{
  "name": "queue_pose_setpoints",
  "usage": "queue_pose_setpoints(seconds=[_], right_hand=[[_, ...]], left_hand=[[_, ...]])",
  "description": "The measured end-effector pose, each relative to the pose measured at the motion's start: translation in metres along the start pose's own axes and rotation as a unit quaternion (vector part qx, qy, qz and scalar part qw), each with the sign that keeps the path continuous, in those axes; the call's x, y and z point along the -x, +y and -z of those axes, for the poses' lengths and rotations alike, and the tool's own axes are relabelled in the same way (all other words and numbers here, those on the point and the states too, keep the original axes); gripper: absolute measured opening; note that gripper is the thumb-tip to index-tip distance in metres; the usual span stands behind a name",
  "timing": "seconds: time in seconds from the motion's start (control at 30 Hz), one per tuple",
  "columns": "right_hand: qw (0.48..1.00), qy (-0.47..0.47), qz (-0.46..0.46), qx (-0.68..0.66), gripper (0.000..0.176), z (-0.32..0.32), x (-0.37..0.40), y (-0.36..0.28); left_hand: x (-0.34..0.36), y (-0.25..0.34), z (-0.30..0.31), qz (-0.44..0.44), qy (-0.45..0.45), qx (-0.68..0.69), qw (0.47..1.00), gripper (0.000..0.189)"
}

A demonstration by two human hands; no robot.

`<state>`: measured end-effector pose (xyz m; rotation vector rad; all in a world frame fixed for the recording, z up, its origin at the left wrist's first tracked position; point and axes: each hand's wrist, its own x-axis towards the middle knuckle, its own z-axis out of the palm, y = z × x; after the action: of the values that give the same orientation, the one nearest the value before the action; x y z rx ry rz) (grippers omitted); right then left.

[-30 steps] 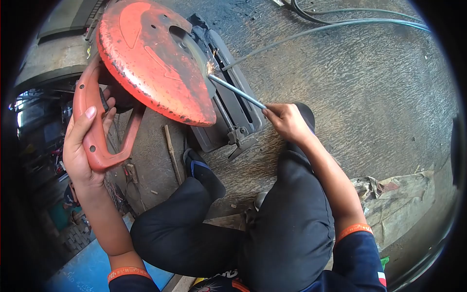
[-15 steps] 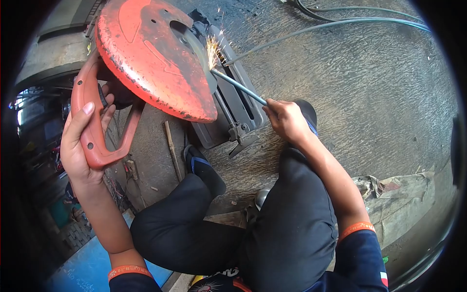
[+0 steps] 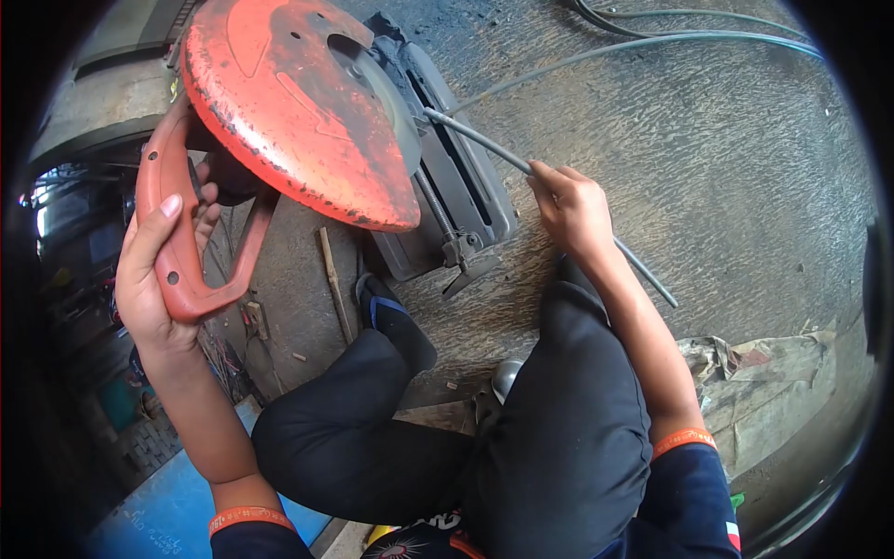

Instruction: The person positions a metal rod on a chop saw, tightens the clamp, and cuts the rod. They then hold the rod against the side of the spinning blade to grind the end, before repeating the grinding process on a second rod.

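Note:
My left hand [image 3: 154,270] grips the orange handle [image 3: 182,233] of a chop saw, whose worn red blade guard [image 3: 289,102] is raised at the upper left. The grey cutting disc [image 3: 391,102] shows at the guard's right edge. My right hand [image 3: 573,210] holds a thin grey metal rod [image 3: 484,144], which runs from beside the disc, through my fingers, and out to the lower right. The rod's far end lies over the saw's dark base and vise [image 3: 456,200]. No sparks show.
I crouch on a rough concrete floor [image 3: 726,168], knees and a blue-edged shoe [image 3: 391,321] below the saw. Grey cables [image 3: 652,42] cross the top. A wooden stick [image 3: 333,284] lies by the base. Crumpled cardboard [image 3: 764,373] sits at the right; tool clutter fills the left edge.
The sparks at the disc have stopped. My right hand has shifted right and slightly up along the rod, and more of the rod now shows behind my hand.

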<state>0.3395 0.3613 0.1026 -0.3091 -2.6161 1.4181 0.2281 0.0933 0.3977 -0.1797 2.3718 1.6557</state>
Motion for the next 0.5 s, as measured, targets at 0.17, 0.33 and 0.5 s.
queue_pose_setpoints(seconds=[0.17, 0.33, 0.5], right_hand=[[0.998, 0.001, 0.056, 0.029, 0.022, -0.006, -0.006, -0.001], [0.982, -0.003, 0.138, 0.127, 0.029, -0.005, -0.010, -0.001], [0.982, 0.019, 0.168, 0.089, 0.024, -0.007, -0.011, 0.004]], left_hand=[[0.002, 0.001, -0.010, -0.017, 0.024, 0.023, 0.999, 0.054], [0.002, 0.001, -0.007, -0.009, 0.006, 0.011, 1.000, 0.059], [0.003, 0.001, -0.009, 0.001, 0.021, 0.015, 1.000, 0.058]])
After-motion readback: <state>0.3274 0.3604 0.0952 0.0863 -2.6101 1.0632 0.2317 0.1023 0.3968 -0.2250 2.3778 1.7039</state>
